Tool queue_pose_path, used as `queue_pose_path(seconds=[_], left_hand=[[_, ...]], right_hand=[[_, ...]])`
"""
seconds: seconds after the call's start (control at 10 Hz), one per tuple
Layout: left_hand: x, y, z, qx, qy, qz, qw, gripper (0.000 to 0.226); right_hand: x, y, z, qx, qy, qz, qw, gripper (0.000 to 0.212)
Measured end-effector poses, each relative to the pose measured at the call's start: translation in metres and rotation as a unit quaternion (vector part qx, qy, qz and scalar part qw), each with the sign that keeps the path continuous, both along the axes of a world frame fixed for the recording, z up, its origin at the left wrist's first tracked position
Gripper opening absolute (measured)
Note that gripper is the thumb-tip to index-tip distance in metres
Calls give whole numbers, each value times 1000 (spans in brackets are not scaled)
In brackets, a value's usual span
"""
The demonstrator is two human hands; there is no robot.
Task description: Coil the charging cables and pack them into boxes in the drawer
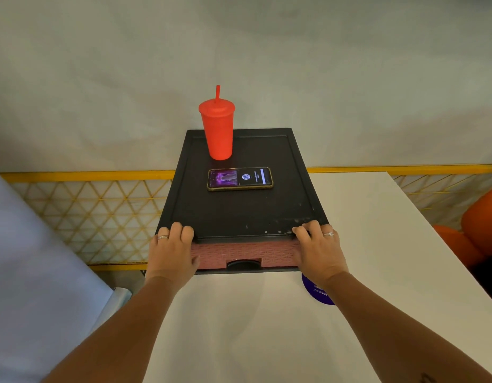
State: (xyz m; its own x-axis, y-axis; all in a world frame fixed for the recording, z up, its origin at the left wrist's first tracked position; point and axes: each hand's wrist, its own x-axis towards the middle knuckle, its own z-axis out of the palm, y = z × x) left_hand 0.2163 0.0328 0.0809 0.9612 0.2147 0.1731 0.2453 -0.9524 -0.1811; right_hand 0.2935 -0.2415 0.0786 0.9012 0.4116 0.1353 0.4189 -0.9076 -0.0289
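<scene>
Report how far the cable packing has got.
Nothing looks done: no cables or boxes are in view, and the pink drawer is closed. In hand: the left hand and right hand hold the front corners of the black drawer unit. Left: opening it, coiling, packing.

A plain, pale grey-green wall (350, 64) fills the upper half, evenly and softly lit. Below it a yellow rail (87, 175) tops a white panel (101, 214) crossed by yellow triangular lattice, behind the white desk (267, 327). Rounded orange seats (482, 217) sit at the right, and a pale blue surface (32, 272) slopes along the left.
</scene>
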Motion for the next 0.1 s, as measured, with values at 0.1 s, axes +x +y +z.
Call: queue_pose_path(seconds=[0.1], left_hand=[[5,-1,24,-14,35,-17,999,51]], right_hand=[[12,-1,26,-2,21,36,999,41]])
